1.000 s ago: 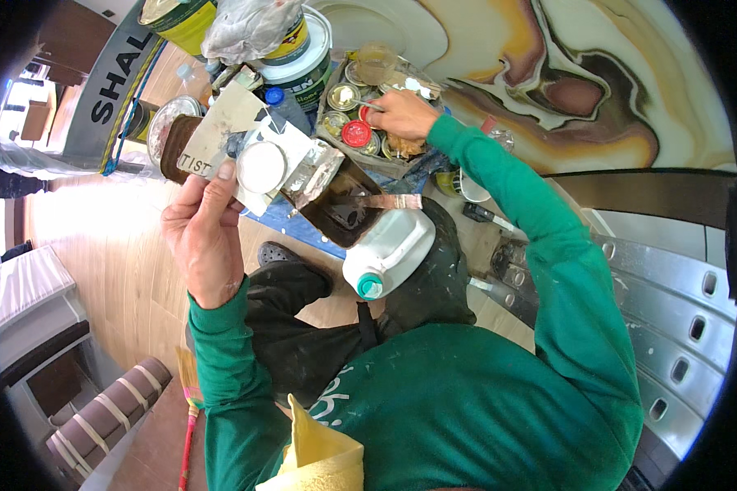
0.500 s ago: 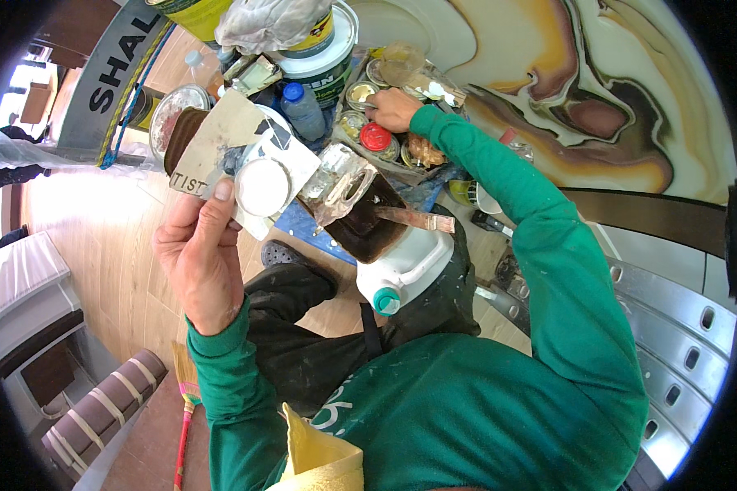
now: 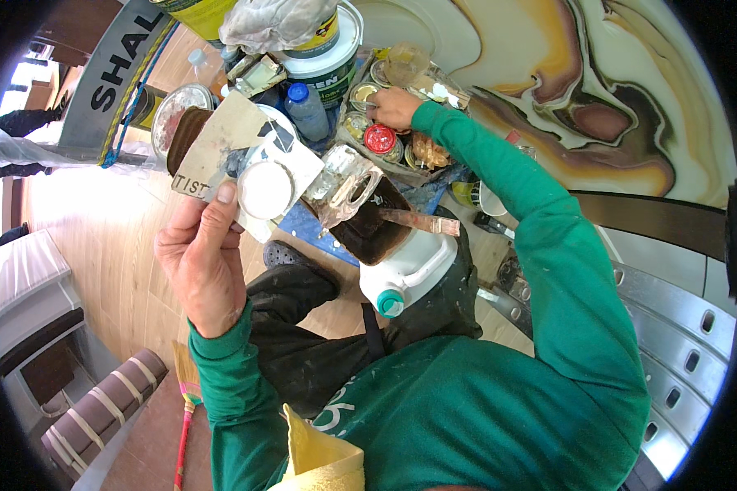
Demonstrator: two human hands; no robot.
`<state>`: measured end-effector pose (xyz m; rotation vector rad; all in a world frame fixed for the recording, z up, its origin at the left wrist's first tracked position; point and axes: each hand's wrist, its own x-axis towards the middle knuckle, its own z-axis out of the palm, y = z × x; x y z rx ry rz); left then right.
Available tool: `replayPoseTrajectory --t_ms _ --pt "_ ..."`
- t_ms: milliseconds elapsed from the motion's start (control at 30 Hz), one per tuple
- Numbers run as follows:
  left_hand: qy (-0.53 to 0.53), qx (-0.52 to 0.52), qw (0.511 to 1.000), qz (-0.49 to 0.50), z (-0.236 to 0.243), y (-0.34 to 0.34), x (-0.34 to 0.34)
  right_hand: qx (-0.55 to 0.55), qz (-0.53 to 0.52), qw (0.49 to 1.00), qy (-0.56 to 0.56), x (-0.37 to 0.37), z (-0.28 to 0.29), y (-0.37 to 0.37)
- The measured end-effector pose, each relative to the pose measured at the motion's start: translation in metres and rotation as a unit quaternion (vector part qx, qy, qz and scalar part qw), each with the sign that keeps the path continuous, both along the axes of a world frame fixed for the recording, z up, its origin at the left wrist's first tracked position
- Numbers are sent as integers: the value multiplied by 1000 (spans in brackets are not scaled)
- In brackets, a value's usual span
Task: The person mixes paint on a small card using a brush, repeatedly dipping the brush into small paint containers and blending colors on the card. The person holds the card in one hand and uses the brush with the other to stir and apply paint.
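- We saw the left hand pinching the card at its lower edge, thumb on top, fingers closed behind; this grip matched the earlier frames.
- The white disc sat on the pale sheet beside the card; we couldn't tell whether it was a lid.
- Main change: the right hand had shifted left over the box, from above the tins to the open tin.
- We read that as the work now centring on this tin, with the card held up well apart from it.
- Right fingers were bunched and bent down at the tin's edge; we couldn't tell how far open, nor whether they held a tool.
- The tin stood in the box, near the red lid.
- Nearer us, the brush lay across the brown tray, above the white jug.
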<state>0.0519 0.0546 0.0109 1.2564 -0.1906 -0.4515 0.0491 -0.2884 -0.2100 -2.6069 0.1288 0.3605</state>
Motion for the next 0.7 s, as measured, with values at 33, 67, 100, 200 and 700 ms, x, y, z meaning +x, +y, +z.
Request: replayPoseTrajectory --t_ms 33,67,100,200,700 --pt "-3 1 1000 0 0 0 0 0 -2 1000 3 0 2 -1" --pt "-6 -7 1000 -5 -1 1 0 2 -4 1000 3 -1 3 -1" --pt "-9 -14 1000 -10 -1 1 0 3 -8 1000 8 -2 5 -2" --pt "-18 -8 1000 -18 -1 3 0 13 -9 1000 9 -4 14 -4" --pt "-10 6 1000 8 2 1 -3 128 -21 986 109 -15 40 -3"
